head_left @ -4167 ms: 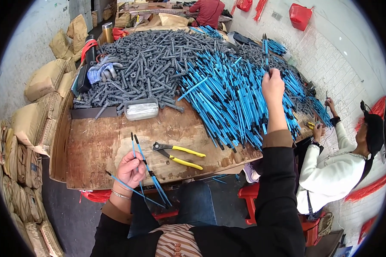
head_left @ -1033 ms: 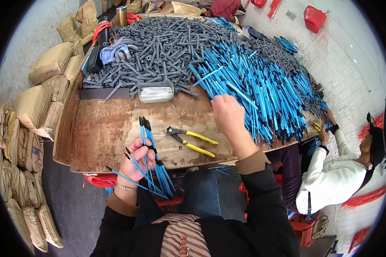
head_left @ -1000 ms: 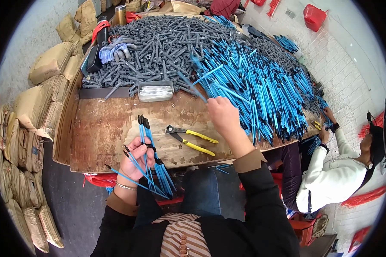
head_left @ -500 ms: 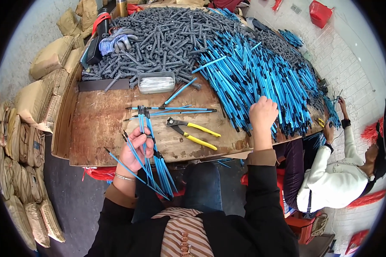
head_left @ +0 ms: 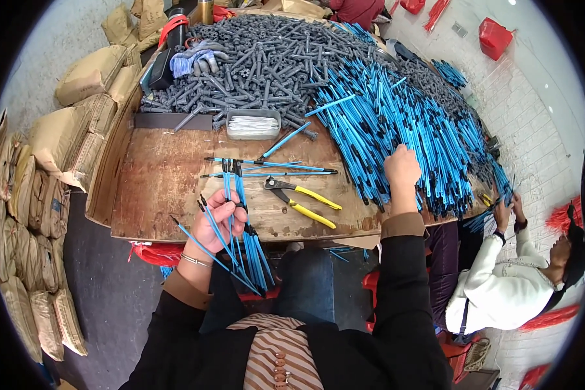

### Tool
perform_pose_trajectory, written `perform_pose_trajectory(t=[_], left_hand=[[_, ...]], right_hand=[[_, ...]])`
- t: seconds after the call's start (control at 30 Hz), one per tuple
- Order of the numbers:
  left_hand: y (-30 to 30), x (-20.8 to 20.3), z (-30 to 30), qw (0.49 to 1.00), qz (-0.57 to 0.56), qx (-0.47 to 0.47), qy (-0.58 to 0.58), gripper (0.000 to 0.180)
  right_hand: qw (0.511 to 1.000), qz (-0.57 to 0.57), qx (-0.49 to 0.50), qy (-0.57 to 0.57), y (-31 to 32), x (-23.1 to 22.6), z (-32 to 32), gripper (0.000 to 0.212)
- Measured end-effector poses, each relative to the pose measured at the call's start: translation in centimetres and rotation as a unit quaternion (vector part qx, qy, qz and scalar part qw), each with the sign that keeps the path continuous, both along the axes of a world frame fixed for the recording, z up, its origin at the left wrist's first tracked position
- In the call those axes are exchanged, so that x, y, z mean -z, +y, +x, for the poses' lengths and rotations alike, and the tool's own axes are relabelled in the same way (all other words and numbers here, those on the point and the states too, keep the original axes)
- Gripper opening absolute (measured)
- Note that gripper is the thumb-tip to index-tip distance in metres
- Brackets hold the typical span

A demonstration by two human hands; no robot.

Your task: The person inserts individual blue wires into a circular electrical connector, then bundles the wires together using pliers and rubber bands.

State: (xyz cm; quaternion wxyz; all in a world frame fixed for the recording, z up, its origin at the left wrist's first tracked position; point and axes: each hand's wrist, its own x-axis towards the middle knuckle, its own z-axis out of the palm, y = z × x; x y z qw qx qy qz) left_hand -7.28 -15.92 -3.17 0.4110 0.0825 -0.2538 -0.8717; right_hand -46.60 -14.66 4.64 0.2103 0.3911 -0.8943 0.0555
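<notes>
My left hand (head_left: pixel 221 222) is closed round a bunch of thin blue strips with black ends (head_left: pixel 256 260). The strips hang past the table's front edge, and a few fan out to the left between the fingers. My right hand (head_left: pixel 403 170) lies over the large heap of similar blue strips (head_left: pixel 364 120), its fingers curled closed. Whatever those fingers hold, if anything, is hidden. Between my hands, pincers with yellow handles (head_left: pixel 303 203) lie on the table, jaws to the left. A few loose blue strips (head_left: pixel 286 164) rest behind them.
Grey ribbed plastic plugs (head_left: pixel 253 62) cover the back of the wooden table (head_left: pixel 169 175). A clear tub of white sticks (head_left: pixel 253 123) and a glove (head_left: pixel 195 60) sit before and on them. Stacked paper sacks (head_left: pixel 58 143) stand left. At right, a co-worker in white (head_left: pixel 500 292) handles blue strips.
The whole view has shifted slightly, so the table sits further right. My left hand keeps its bunch of strips; my right hand stays over the heap, fingers curled.
</notes>
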Motion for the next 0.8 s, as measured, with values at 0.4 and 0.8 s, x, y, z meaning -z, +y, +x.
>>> perform_pose_trajectory(t=[0.4,0.8], left_hand=[[0.3,0.3,1.1,1.0,0.009,0.009,-0.004,0.018],[3.1,-2.2,-0.8,0.996,-0.019,-0.08,-0.021,0.024]], right_hand=[[0.817,-0.043,-0.45,-0.357,7.9,-9.2,14.2,0.024],[0.796,0.012,-0.494,-0.35,8.0,0.2,21.4,0.033]])
